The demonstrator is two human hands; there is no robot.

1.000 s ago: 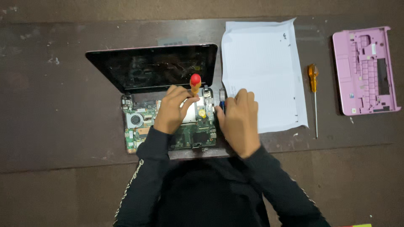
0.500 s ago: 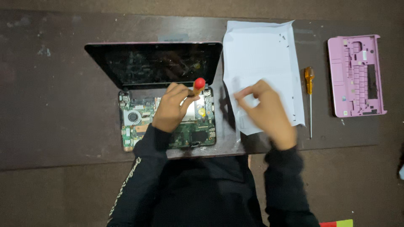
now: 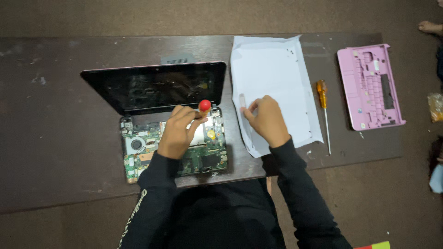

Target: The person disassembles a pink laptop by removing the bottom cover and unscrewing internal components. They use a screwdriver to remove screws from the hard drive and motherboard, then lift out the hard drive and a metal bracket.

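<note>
A small opened laptop lies on the dark table, its green circuit board (image 3: 138, 150) bare and its black screen (image 3: 152, 87) tilted back. My left hand (image 3: 177, 133) rests on the board, shut on a screwdriver with a red knob (image 3: 204, 105) that stands upright. To the right, my right hand (image 3: 266, 121) lies on a white sheet of paper (image 3: 277, 69), fingers curled with the tips down on the sheet. A small pale strip (image 3: 242, 100) lies just beyond those fingertips. Whether the fingers pinch anything is too small to see.
An orange-handled screwdriver (image 3: 323, 108) lies right of the paper. A pink plastic laptop cover (image 3: 369, 87) sits at the table's right end. The table's front edge (image 3: 69, 203) runs close to my body. A bare foot (image 3: 431, 27) shows at the top right.
My right hand left the laptop's right side, moved right onto the white paper, and now rests lower on it. My left hand stays on the board with the red-knobbed screwdriver.
</note>
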